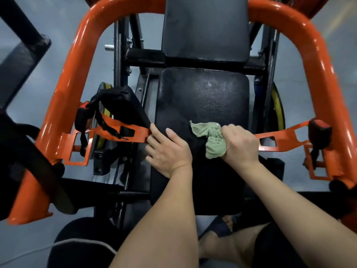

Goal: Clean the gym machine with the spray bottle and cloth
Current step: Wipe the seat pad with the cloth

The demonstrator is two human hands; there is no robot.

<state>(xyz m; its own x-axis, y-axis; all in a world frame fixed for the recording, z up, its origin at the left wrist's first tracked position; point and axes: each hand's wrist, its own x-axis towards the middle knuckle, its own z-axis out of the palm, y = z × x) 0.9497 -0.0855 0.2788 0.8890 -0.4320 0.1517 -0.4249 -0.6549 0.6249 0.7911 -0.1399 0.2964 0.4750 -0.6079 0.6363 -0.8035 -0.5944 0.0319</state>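
Seat pad (201,101) far half free up to back pad (204,29). Near half: left hand (168,149), right hand (241,146) gripping cloth (214,142). Orange brackets (135,133) hem both sides; black straps (108,105) clutter left.

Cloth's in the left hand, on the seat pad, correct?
Wrong hand: the right hand grips the cloth, on the seat pad. The head view shows it; the left hand rests bare at the pad's edge.

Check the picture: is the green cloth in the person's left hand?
No, the right hand grips the green cloth, while the left hand rests bare on the black seat pad.
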